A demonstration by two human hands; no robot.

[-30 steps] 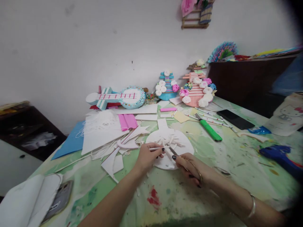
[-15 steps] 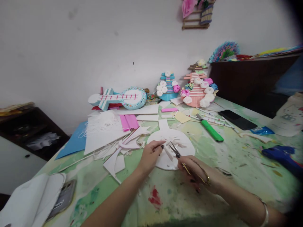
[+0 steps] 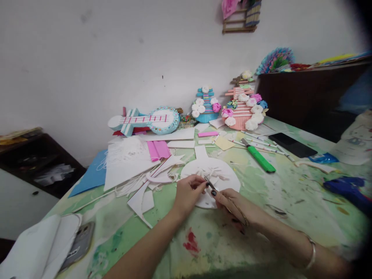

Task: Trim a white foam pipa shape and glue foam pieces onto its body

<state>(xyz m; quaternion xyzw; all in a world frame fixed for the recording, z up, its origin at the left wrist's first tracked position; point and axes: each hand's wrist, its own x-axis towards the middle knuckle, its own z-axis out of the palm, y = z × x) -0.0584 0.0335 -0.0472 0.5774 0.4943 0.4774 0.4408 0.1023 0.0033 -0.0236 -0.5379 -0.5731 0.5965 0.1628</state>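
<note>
My left hand is closed in a pinch over a white round-bodied cutout with a short neck. What its fingertips hold is mostly hidden; it looks like a thin white strip. Gold-handled scissors are in my right hand, fingers through the loops. Their blades look nearly closed and point up-left, the tips right beside my left fingertips. Small cut white strips lie in a loose heap on the cutout, just beyond the blades.
White scraps and a pink sheet lie left. A green utility knife, a black phone and a blue glue gun are right. Decorated instrument models stand along the wall. A grey phone sits front left.
The scissors have moved left to my left fingertips, and their blades have come closer together. My right hand has shifted slightly left; my left fingers have moved a little right.
</note>
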